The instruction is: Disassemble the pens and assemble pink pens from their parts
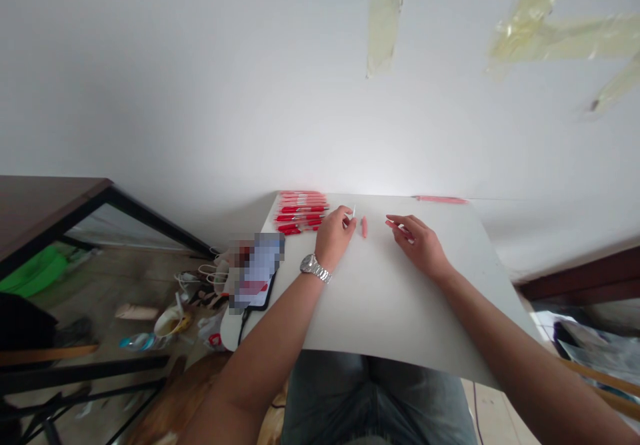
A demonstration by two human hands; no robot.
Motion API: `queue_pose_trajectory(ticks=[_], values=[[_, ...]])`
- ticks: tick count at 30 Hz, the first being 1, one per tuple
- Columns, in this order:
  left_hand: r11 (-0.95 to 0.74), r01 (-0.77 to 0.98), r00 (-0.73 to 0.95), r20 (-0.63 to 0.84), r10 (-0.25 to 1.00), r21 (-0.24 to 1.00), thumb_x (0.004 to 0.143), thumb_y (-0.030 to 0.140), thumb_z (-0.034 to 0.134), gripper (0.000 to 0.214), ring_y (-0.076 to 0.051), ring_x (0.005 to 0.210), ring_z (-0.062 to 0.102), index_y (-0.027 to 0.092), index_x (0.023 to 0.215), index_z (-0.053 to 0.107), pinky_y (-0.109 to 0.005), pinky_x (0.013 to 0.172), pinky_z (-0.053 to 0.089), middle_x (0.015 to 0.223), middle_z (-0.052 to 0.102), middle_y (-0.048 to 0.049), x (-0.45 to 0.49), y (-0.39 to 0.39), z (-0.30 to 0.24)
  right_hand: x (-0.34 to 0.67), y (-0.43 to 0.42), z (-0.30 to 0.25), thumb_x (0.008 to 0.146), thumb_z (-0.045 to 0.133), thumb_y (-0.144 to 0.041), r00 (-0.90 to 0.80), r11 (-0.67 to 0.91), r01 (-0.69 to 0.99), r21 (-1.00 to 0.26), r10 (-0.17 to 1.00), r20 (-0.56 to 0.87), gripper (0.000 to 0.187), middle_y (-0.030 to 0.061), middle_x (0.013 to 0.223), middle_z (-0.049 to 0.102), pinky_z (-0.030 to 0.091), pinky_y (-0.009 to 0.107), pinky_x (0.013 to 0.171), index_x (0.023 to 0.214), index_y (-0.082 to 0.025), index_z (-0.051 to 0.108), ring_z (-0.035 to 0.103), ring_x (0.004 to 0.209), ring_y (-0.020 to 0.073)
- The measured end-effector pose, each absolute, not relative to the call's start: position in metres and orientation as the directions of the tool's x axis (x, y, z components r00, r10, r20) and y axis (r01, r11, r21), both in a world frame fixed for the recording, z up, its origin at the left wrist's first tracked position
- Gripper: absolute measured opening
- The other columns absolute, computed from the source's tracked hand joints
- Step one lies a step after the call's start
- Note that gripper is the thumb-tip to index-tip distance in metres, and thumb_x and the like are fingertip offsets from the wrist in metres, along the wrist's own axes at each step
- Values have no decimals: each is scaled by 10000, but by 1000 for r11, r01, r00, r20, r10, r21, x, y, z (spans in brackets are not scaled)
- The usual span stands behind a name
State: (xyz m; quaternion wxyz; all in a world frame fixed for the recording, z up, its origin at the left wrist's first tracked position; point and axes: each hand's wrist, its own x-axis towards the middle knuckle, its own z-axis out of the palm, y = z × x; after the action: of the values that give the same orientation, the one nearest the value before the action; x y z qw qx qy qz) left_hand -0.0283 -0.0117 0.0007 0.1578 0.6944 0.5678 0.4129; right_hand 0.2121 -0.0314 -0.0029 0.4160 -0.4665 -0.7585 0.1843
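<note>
My left hand (pixel 336 235), with a silver watch on the wrist, rests on a white board (pixel 390 298) and pinches a thin white pen part (pixel 353 212) between its fingertips. My right hand (pixel 417 239) lies a little to the right, its fingers closed round a red and white pen piece (pixel 395 226). Between the two hands a short red pen piece (pixel 365 226) lies on the board. A stack of red pens (pixel 301 211) sits at the board's far left corner, just beyond my left hand.
One red pen (pixel 440 199) lies along the board's far edge by the white wall. A phone (pixel 257 273) with a cable sits at the board's left edge. Cups and clutter (pixel 170 321) cover the floor to the left, beside a dark glass-topped table (pixel 55 198).
</note>
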Motion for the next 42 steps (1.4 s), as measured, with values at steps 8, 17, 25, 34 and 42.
queue_pose_trajectory(ticks=[8, 17, 25, 34, 42], values=[[-305, 705, 43, 390, 920, 640, 928, 271, 701, 119, -179, 675, 606, 239, 1036, 662, -290, 647, 396, 776, 694, -18, -23, -13, 3, 216, -25, -9, 993, 589, -453, -194, 468, 565, -679, 876, 442, 247, 73, 1010, 724, 589, 347, 730, 1073, -244, 693, 681, 798, 195], [-312, 707, 53, 393, 918, 635, 926, 252, 704, 106, -176, 673, 602, 234, 1022, 662, -287, 635, 385, 790, 690, -23, -21, -13, 3, 217, -25, -10, 995, 581, -438, -213, 451, 589, -670, 887, 410, 232, 76, 1031, 724, 590, 352, 744, 1072, -249, 691, 714, 844, 213], [-304, 724, 52, 390, 919, 620, 915, 238, 707, 79, -176, 662, 583, 229, 982, 666, -294, 647, 400, 766, 676, -21, -19, -11, 1, 215, -24, -11, 1003, 574, -476, -207, 448, 609, -655, 887, 414, 264, 76, 1023, 733, 599, 356, 748, 1066, -251, 697, 715, 836, 212], [-296, 711, 52, 372, 927, 638, 917, 279, 710, 83, -169, 636, 554, 221, 895, 655, -290, 623, 362, 729, 659, -18, -20, -12, 3, 215, -23, -13, 1000, 580, -468, -207, 438, 599, -670, 893, 399, 250, 77, 1029, 731, 598, 363, 752, 1061, -251, 689, 719, 842, 217], [-362, 668, 76, 424, 902, 651, 976, 254, 616, 80, -178, 715, 585, 207, 994, 679, -314, 709, 438, 829, 659, -42, -22, -14, 7, 216, -23, -12, 1011, 569, -450, -228, 455, 620, -639, 884, 408, 241, 68, 1024, 731, 574, 353, 736, 1074, -253, 693, 714, 817, 207]])
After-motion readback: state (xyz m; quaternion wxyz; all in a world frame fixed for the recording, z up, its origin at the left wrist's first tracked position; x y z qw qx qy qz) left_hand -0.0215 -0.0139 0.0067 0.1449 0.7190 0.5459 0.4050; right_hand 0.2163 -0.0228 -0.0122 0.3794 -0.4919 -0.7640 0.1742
